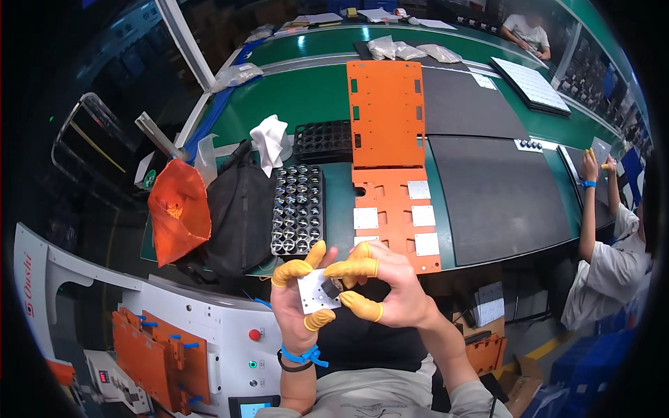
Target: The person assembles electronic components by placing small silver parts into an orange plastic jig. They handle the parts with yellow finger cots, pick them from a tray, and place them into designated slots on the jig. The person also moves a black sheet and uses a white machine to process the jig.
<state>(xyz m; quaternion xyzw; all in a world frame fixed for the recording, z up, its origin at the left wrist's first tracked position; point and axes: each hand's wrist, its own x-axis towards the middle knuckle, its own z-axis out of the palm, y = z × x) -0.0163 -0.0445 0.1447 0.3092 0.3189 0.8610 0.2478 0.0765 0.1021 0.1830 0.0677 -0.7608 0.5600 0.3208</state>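
My left hand (296,296), in yellow finger cots, grips a small white square plate (313,298) with holes by its edges. My right hand (387,285), also in yellow finger cots, pinches a small dark, round part (332,287) against the plate's right side; whether it is fixed there I cannot tell. Just beyond my hands, an orange fixture (394,202) lies with its orange lid (387,111) raised behind it. Several similar white plates (422,215) sit on the fixture. Left of it stands a black tray (322,209) holding several shiny round lens-like parts.
Further back is another black tray (306,143) beside crumpled white tissue (270,143). A black bag (240,209) and an orange bag (178,216) lie left. Dark mats (495,198) cover the right side. A co-worker (613,251) works at the right; a machine (230,334) stands lower left.
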